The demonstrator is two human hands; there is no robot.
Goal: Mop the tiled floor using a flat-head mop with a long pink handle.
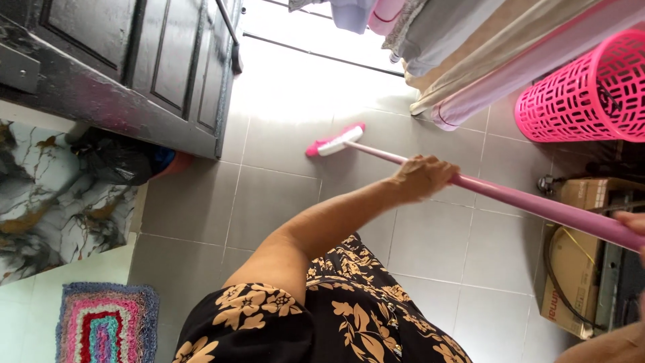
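Note:
A broom with a long pink handle [524, 200] runs from the right edge to its pink and white head [336, 142], which rests on the grey tiled floor [269, 195]. My left hand [422, 177] is closed around the handle near the middle, with the arm stretched forward. Further up the handle, at the right edge, my right hand [634, 224] grips it and is only partly in view. My black dress with a tan flower print [349, 323] fills the bottom of the view.
A dark door [168, 60] stands open at the upper left, with a black bag [114, 160] at its foot. Hanging cloths [463, 54] and a pink mesh basket [584, 87] are at the upper right. Cardboard boxes [571, 269] sit at the right, a striped rug [104, 326] at the lower left.

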